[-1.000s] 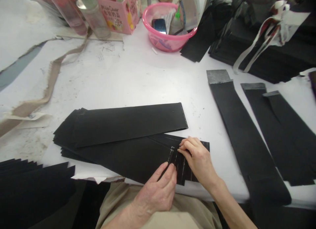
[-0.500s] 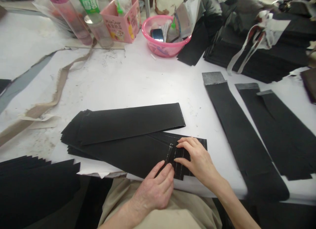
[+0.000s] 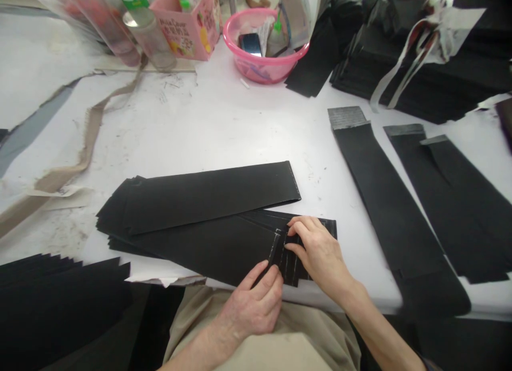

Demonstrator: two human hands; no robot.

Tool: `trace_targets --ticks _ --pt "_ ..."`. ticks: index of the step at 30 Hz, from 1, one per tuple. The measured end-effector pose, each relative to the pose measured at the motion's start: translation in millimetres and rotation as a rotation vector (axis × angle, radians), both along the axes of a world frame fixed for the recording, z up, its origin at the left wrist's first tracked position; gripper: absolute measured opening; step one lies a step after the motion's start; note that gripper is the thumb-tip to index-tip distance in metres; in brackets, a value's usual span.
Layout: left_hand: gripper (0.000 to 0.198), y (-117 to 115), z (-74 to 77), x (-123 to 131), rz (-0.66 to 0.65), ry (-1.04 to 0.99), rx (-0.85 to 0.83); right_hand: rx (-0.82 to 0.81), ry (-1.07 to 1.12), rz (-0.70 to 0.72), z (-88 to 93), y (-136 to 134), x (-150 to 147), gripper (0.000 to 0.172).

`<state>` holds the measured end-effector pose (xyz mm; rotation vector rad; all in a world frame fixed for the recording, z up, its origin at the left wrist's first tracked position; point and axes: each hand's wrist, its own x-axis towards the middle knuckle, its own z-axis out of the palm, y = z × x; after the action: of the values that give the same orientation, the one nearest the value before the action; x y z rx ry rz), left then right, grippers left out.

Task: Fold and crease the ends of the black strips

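In front of me a fanned stack of long black strips, fabric or leather, lies on the table. My left hand (image 3: 256, 301) pinches the near edge of one black strip (image 3: 216, 248), at its folded end marked with a white line. At the same end is my right hand (image 3: 318, 248), its thumb and curled fingers closed at the strip's upper corner; the exact grip is partly hidden. Beneath the hands, more strip ends (image 3: 291, 261) show white lines in steps. Another black strip (image 3: 216, 195) lies across the top of the stack, untouched.
To the right are long black strips (image 3: 384, 195) with grey ends. A pink basin (image 3: 266, 70) holding a phone and a bottle stands at the back, beside a pink box (image 3: 196, 32) and a jar (image 3: 150, 40). More black pieces (image 3: 60, 307) lie at lower left.
The view has tipped slightly, so the table's contents sit a little higher. My right fingers have curled in slightly more at the strip's corner. My left hand stays on the same edge.
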<state>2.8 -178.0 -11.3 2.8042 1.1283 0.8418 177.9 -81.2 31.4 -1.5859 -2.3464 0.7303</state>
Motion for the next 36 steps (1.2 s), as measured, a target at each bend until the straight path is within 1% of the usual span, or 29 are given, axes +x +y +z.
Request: trace_targets --ticks 7,11,14,19,22,25,27,29,33,36 --pt "0.02 0.8 1.2 -0.8 -0.01 -0.001 -0.003 0.021 0.037 -0.007 -5.8 4.6 1.4 0.018" --pt "0.021 1.9 1.6 -2.6 -0.02 -0.002 -0.014 0.046 0.106 -0.048 -10.7 5.5 2.2 0.016" --pt "0.024 2.7 3.9 -4.5 -0.03 -0.047 -0.031 0.056 0.167 -0.082 -14.9 4.4 3.3 0.015" --pt "0.02 2.3 8.3 -7.6 0.008 -0.094 -0.017 0.081 0.354 -0.172 -19.0 1.3 9.6 0.014" --pt "0.019 1.4 6.2 -9.5 0.006 -0.095 -0.029 0.121 0.461 -0.271 -16.0 -3.4 18.3 0.014" --pt "0.021 0.9 3.3 -11.5 -0.018 -0.095 -0.052 0.134 0.51 -0.342 -12.5 -13.6 28.9 0.012" --pt "0.023 1.1 3.1 -12.3 -0.012 -0.096 -0.059 0.102 0.52 -0.372 -11.7 -23.7 34.3 0.011" --pt "0.024 1.8 5.1 -12.0 0.012 -0.092 -0.059 0.032 0.526 -0.401 -11.9 -35.2 36.9 0.011" --pt "0.017 4.6 13.5 -7.1 0.074 -0.09 -0.072 -0.161 0.558 -0.454 -10.1 -56.8 33.2 0.012" --pt "0.009 6.0 19.7 -2.6 0.115 -0.119 -0.087 -0.343 0.579 -0.456 -6.4 -68.0 25.7 0.015"
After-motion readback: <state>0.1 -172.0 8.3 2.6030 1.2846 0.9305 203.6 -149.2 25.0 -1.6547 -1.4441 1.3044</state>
